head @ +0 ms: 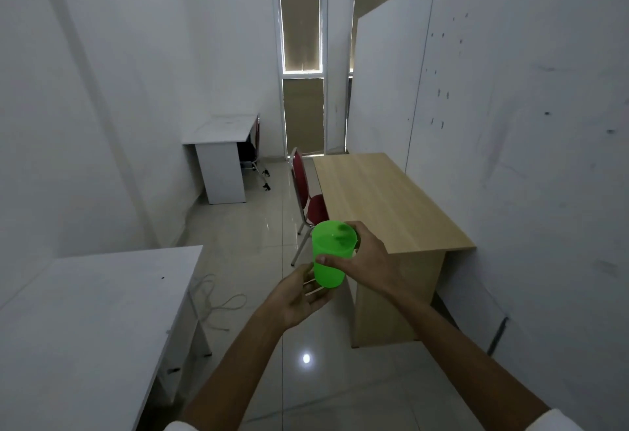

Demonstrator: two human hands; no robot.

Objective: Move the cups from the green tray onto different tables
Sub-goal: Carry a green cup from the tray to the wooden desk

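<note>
Translucent green plastic cup (pixel 329 253) upright in midair, clasped by right grip (pixel 362 262). Left grip (pixel 301 296) released, cupped just below. Light wooden counter (pixel 384 199) beside.

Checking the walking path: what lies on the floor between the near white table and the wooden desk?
In the head view, bare tile floor, apart from a loose white cable beside the near white table; the wooden desk stands right.

A near table (pixel 102 311) stands left, another table (pixel 384 199) right against the wall, a chair (pixel 306 189) tucked at its left side. A desk (pixel 221 131) sits far left, possibly with a second chair behind it.
</note>
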